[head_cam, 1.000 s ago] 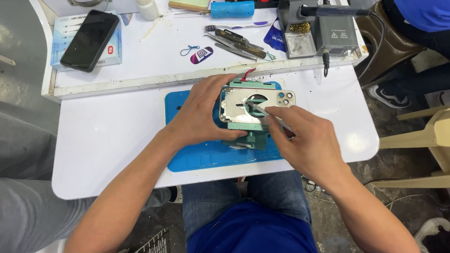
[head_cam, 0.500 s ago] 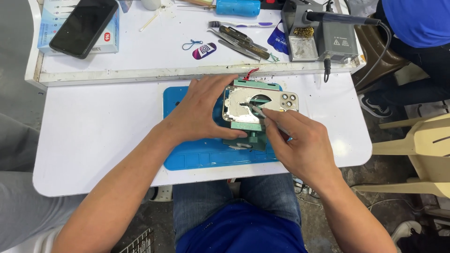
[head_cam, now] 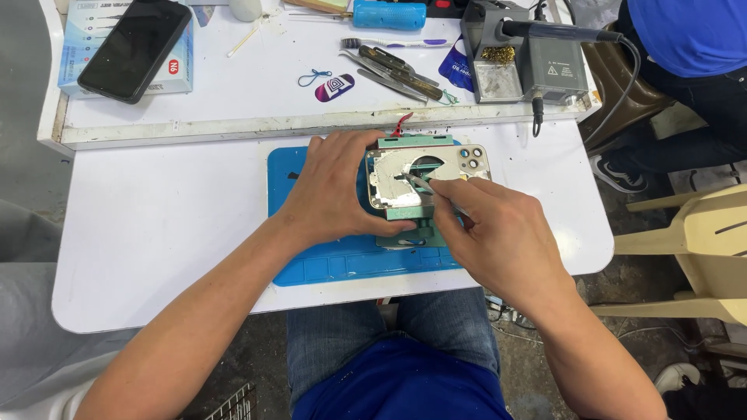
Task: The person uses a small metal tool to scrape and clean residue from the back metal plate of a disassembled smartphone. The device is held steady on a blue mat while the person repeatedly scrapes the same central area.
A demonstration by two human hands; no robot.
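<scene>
Fingers of the right hand (head_cam: pixel 498 233) are pinched narrow around a thin metal tool (head_cam: pixel 420 184), probably tweezers, and its tip touches the inside of the phone back housing (head_cam: pixel 424 175). Compared with one second ago, this tip has moved only a little, more toward the middle of the housing, so the fine work inside goes on at nearly the same place.

The left hand (head_cam: pixel 334 187) lies as before, fingers spread and pressing on the left edge of the housing, holding it steady. The housing sits clamped in a green fixture (head_cam: pixel 412 225), on a blue mat (head_cam: pixel 342 264), near the front middle of the white table (head_cam: pixel 156 233).

Behind, on the raised shelf, a black phone (head_cam: pixel 134 48) rests on a box, and a soldering station (head_cam: pixel 537 66) stands at the right. These look unchanged; only the camera came nearer.
</scene>
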